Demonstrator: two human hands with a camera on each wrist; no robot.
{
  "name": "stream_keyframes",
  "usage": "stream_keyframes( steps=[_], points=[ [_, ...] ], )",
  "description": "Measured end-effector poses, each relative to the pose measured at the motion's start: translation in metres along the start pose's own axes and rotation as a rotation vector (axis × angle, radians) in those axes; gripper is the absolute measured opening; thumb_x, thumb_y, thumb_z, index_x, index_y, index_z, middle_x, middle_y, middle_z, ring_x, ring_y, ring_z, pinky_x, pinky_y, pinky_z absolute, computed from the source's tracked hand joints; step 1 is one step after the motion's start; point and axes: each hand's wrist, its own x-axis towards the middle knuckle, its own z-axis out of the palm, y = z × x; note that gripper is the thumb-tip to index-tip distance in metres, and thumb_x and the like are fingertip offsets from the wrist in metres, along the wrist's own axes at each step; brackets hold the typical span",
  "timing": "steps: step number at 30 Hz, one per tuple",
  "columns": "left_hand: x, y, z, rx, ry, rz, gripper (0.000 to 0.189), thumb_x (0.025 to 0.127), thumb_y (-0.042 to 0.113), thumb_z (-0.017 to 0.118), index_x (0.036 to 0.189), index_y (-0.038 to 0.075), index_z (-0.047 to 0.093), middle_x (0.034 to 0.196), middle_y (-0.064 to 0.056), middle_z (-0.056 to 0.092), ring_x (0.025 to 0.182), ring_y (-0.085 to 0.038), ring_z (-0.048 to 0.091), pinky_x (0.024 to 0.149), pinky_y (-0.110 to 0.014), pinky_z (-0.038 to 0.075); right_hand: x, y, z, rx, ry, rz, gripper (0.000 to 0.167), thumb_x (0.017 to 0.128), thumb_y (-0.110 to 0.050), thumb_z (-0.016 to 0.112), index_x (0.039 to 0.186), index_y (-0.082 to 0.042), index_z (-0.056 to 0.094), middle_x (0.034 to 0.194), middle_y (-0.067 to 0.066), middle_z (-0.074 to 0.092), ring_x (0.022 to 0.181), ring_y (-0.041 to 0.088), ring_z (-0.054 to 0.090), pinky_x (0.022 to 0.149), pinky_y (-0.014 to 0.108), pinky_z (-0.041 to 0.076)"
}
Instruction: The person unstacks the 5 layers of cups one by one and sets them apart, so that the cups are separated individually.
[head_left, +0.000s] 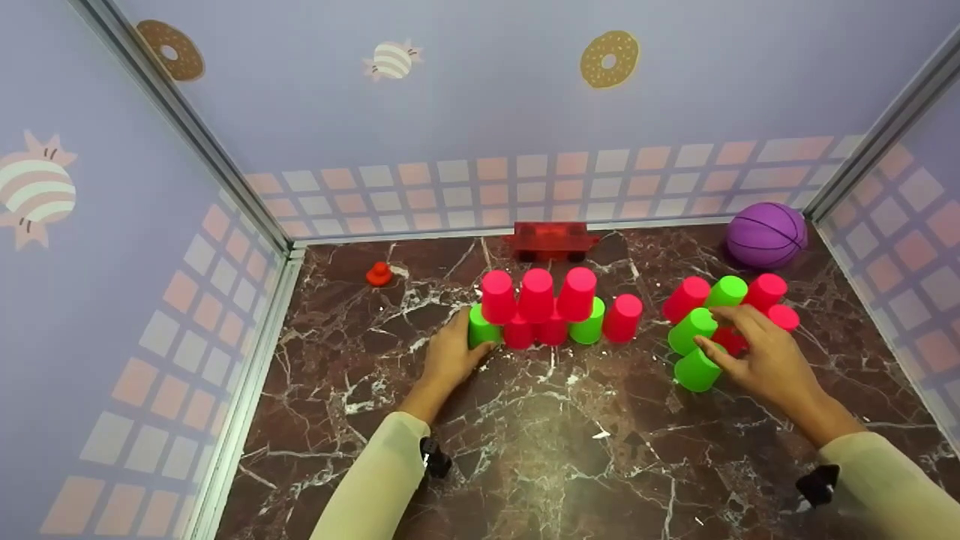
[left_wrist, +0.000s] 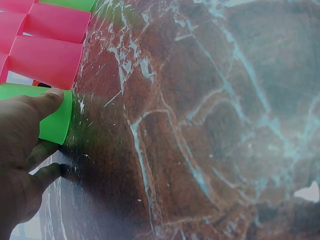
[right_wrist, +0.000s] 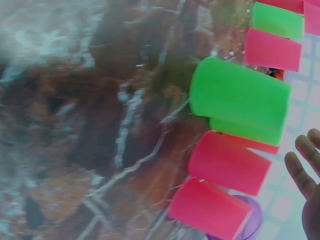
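My left hand holds a green cup at the left end of a row of upside-down cups, thumb on its near side in the left wrist view. Atop that row stand three pink cups. Another green cup and a pink cup form the row's right end. Over a cluster of pink and green cups on the right hovers my right hand, fingers spread. Nearest to it are a green cup and another green cup; the right wrist view shows the fingers apart from the cups.
Behind the stacked cups sits a red toy vehicle near the back wall. A purple ball lies in the back right corner, and a small red toy duck stands at the left. Patterned walls enclose the marbled surface on three sides.
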Motion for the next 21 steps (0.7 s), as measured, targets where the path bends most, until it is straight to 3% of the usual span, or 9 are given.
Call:
stream_keyframes(
  steps=[2,3,5,7,10,14,21],
  points=[
    [0.002,-0.011,0.011,0.030,0.009,0.005,0.075,0.092,0.047,0.089,0.148,0.011,0.054,0.127,-0.014,0.076,0.103,-0.040,0.078,0.084,-0.059,0.063,0.008,-0.004,0.002,-0.009,-0.005,0.005,0.056,0.083,-0.012,0.096,0.132,0.000,0.073,0.119,0.015,0.078,0.100,0.029,0.074,0.085,0.023,0.052],
    [0.002,-0.010,0.011,0.036,0.001,-0.001,0.074,0.092,0.046,0.089,0.147,0.011,0.055,0.126,-0.014,0.076,0.102,-0.041,0.079,0.084,-0.060,0.062,0.011,-0.005,0.003,-0.015,-0.009,0.004,0.056,0.083,-0.013,0.096,0.132,0.000,0.072,0.120,0.016,0.078,0.102,0.031,0.074,0.086,0.026,0.053],
    [0.004,-0.014,0.014,0.039,0.005,0.003,0.075,0.091,0.049,0.089,0.146,0.013,0.055,0.126,-0.012,0.076,0.102,-0.039,0.079,0.084,-0.059,0.062,0.019,-0.009,0.006,-0.024,-0.015,-0.005,0.055,0.083,-0.014,0.096,0.132,0.000,0.073,0.119,0.017,0.078,0.096,0.030,0.072,0.082,0.031,0.053],
    [0.003,-0.009,0.010,0.024,0.006,0.006,0.072,0.090,0.047,0.090,0.143,0.013,0.056,0.123,-0.013,0.076,0.100,-0.039,0.078,0.083,-0.060,0.062,0.028,-0.012,0.009,-0.024,-0.024,-0.016,0.055,0.084,-0.014,0.096,0.132,-0.001,0.074,0.120,0.017,0.078,0.089,0.030,0.072,0.076,0.035,0.056],
    [0.000,0.011,-0.008,-0.015,-0.020,-0.014,0.069,0.090,0.039,0.091,0.141,0.009,0.057,0.122,-0.016,0.076,0.102,-0.043,0.077,0.085,-0.062,0.062,0.040,-0.017,0.016,-0.012,-0.037,-0.030,0.055,0.084,-0.015,0.096,0.133,-0.004,0.075,0.122,0.018,0.078,0.088,0.033,0.074,0.068,0.042,0.060],
    [-0.004,0.034,-0.028,-0.007,-0.063,-0.058,0.065,0.093,0.033,0.090,0.143,0.006,0.057,0.127,-0.019,0.075,0.107,-0.045,0.077,0.092,-0.062,0.062,0.055,-0.025,0.027,0.025,-0.063,-0.038,0.057,0.086,-0.017,0.095,0.137,-0.004,0.074,0.125,0.021,0.076,0.104,0.042,0.078,0.073,0.053,0.065],
    [-0.006,0.037,-0.031,0.009,-0.060,-0.055,0.066,0.094,0.031,0.089,0.145,0.005,0.057,0.128,-0.019,0.075,0.108,-0.044,0.077,0.092,-0.062,0.062,0.077,-0.041,0.045,0.068,-0.103,-0.070,0.060,0.091,-0.019,0.092,0.143,0.000,0.069,0.125,0.022,0.076,0.092,0.038,0.076,0.077,0.054,0.064]
  ],
)
